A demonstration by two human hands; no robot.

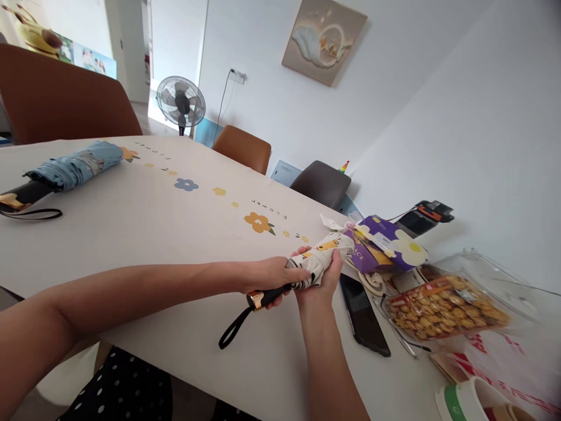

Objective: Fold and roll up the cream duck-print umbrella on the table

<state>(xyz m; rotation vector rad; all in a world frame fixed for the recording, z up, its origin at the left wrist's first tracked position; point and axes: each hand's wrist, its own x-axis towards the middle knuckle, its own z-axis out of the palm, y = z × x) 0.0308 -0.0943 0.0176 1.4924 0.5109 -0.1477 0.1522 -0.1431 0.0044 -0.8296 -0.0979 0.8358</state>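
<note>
A folded cream umbrella [322,257] with a yellow print is held above the table between both hands. My left hand [280,278] wraps round its lower end, close to the black handle with a gold-coloured tip and a dangling wrist strap [234,328]. Further up, my right hand [326,280] grips the folded cloth from below, thumb along the side. Some fingers are hidden behind the umbrella. Across the table at the far left lies a folded light-blue umbrella [79,165] with a black handle, apart from both hands.
To the right lie a black phone [363,316], a purple box [385,242], a clear tub of biscuits [451,307], eyeglasses [401,333] and a paper cup [460,400]. Chairs [243,146] and a standing fan [181,102] are beyond the flower-printed table [184,240].
</note>
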